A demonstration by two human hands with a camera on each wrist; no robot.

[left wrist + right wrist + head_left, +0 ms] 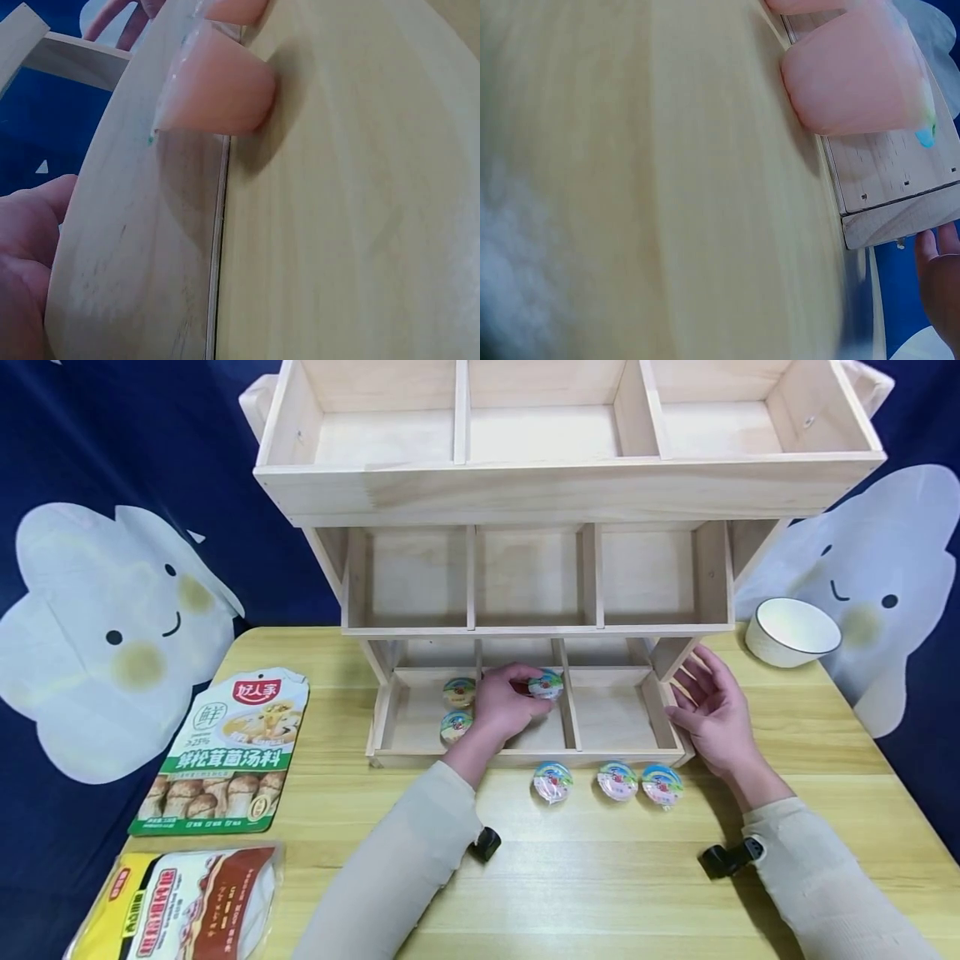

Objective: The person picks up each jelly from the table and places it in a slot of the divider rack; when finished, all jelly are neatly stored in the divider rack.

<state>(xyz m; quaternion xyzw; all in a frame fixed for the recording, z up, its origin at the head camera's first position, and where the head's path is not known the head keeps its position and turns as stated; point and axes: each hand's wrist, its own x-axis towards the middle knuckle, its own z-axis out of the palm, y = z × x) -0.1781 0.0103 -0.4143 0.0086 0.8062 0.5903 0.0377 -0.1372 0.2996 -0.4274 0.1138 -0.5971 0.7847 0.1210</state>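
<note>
In the head view my left hand (508, 700) is inside the bottom tier's middle compartment. Its fingers and thumb pinch a small jelly cup (547, 685) with a printed foil lid, close to the right divider. Two more cups, one yellowish (459, 692) and one below it (455, 727), stand in the left compartment. My right hand (712, 710) rests at the outer right side of the wooden shelf (570, 493), fingers loosely bent and holding nothing. In front of the shelf stand three pink jelly cups, among them the left one (552, 782) and the right one (662, 786).
The upper two tiers overhang the bottom tier. On the left lie a green-white soup seasoning pouch (217, 752) and a yellow-and-red food packet (176, 906). A white bowl (793, 632) stands at the back right. Dark cloth with cloud figures hangs behind the wooden table (585, 877).
</note>
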